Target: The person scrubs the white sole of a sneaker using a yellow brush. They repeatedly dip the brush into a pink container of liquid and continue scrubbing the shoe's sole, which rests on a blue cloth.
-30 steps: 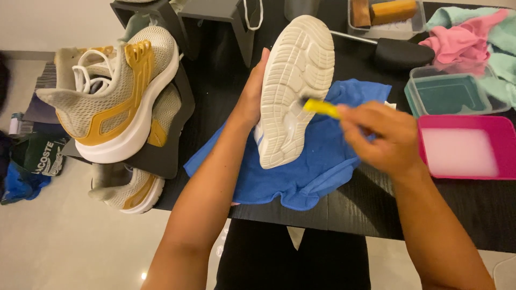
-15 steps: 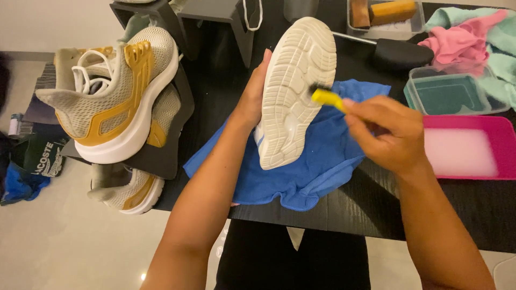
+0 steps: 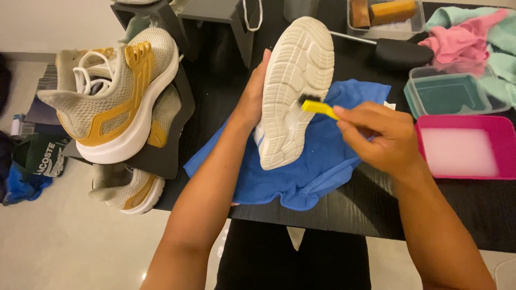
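Near edge of desk (image 3: pixel 344 223): black top, crossed by both forearms coming up from the bottom of the view.
Blue cloth (image 3: pixel 301 177): spread just inside the near edge, rumpled, under the shoe and partly under the right hand.
Right hand (image 3: pixel 384 139): over the cloth's right part, fingers clenched round the yellow handle of a small brush (image 3: pixel 317 106); handle pointing left and slightly away, toward the sole.
Brush head: dark bristles touching the sole on its right side, about midway along its length.
Shoe (image 3: pixel 295 86): white sole facing up toward the camera, long axis running from the near end resting on the cloth to the far end tilted away and a little right; lying left of the right fingers, touching distance.
Left hand (image 3: pixel 252 99): grasping the shoe from its left side, fingertips curled over the sole's left rim, palm behind the upper; nearer of the two hands to the shoe, bearing it.
Pink tray (image 3: pixel 497 147): right edge of desk, milky liquid inside, just beside the right wrist.
Green-tinted tub (image 3: pixel 449 96): behind the pink tray.
Pink and mint cloths (image 3: pixel 462 40): far right corner.
Tan and gold shoe (image 3: pixel 113 102): on a dark stand off the desk's left edge, well apart.
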